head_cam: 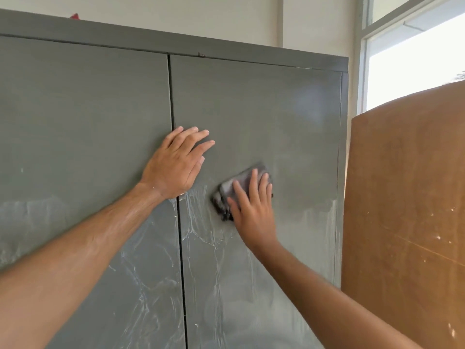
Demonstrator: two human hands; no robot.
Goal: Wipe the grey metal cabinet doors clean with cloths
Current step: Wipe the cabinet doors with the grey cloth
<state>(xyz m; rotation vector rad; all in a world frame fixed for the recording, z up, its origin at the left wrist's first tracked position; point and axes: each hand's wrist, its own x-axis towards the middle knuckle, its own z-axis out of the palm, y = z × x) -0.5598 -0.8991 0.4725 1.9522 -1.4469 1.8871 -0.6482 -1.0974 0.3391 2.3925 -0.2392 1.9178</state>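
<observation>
A tall grey metal cabinet fills the view, with a left door (83,127) and a right door (264,109) split by a dark vertical seam. My left hand (176,165) lies flat with straight fingers across the seam, pressing on the right door's inner edge. My right hand (251,207) presses a folded dark grey cloth (236,187) flat against the right door, fingers straight on top of it. White soapy streaks cover the lower halves of both doors; the upper halves look dull and dry.
A brown board (407,197) leans upright just right of the cabinet. Behind it a bright window (415,59) with a white frame. A white wall rises above the cabinet top, where a small red thing (74,16) peeks out.
</observation>
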